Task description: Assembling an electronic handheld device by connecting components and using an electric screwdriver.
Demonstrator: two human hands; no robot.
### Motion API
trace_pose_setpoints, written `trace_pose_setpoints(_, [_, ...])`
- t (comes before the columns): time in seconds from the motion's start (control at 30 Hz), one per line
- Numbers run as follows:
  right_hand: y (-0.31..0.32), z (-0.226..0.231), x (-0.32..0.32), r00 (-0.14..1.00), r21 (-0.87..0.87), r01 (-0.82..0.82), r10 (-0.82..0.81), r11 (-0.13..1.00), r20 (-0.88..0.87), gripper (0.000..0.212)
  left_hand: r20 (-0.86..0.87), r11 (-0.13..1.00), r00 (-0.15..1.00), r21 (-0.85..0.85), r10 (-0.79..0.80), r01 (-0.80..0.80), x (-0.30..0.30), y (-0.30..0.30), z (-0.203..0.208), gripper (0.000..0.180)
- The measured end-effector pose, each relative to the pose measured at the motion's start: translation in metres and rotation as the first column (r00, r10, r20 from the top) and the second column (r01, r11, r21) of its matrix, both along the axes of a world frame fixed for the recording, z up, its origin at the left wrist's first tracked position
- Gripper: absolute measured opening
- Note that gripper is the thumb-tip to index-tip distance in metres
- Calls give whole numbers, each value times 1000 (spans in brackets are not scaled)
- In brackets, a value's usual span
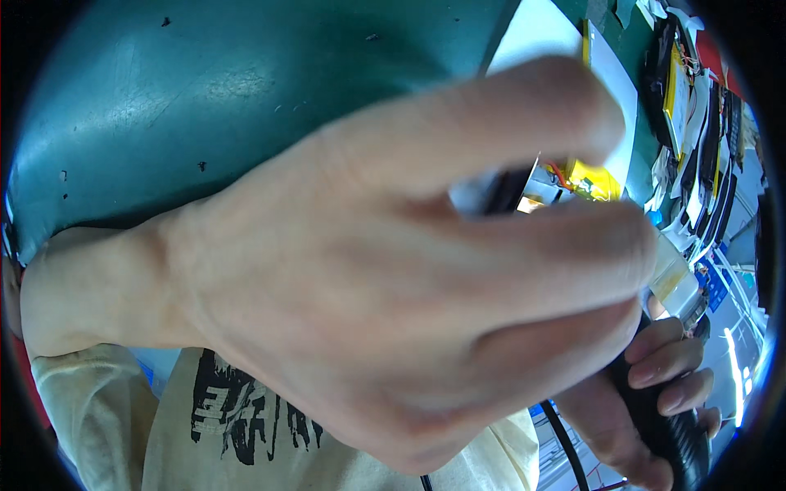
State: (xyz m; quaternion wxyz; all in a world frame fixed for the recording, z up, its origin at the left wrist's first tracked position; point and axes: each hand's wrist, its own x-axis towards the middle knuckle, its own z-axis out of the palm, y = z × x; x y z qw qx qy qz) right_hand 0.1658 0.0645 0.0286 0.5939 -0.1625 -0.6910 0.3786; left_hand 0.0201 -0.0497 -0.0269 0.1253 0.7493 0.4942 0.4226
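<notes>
My left hand (393, 270) fills the middle of the picture, its back toward me and its fingers bent and closed. Through the gap between its fingers shows a dark piece (509, 190) with a pale edge. What the fingertips grip is hidden behind them. Just beyond the fingers is a yellow-wrapped part (595, 181) with a red wire, like a small battery pack. At the lower right, my right hand (606, 430) is wrapped round a thick black ribbed tool handle (684, 446). The tool's working end cannot be made out.
A green work surface (205, 98) spans the back, with small dark specks on it. White sheet-like things (540, 37) lie beyond my left hand. Several dark and yellow items with wires (688, 106) crowd the far right. A black cable (566, 446) hangs beside my right hand.
</notes>
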Motion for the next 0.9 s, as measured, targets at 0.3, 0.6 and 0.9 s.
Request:
trace_pose_setpoints(0.3, [-40,6,5,795,0,-378,325,926,-513,51,90,975,971,-37,220,-218,8,3,20,15])
trace_pose_setpoints(0.6, [-42,-10,37,939,20,-194,191,981,-285,67,112,991,987,62,113,-121,13,3,-1,19])
trace_pose_setpoints(0.9, [-35,-12,48,982,57,-184,186,981,-21,72,116,998,991,2,66,-67,9,10,1,20])
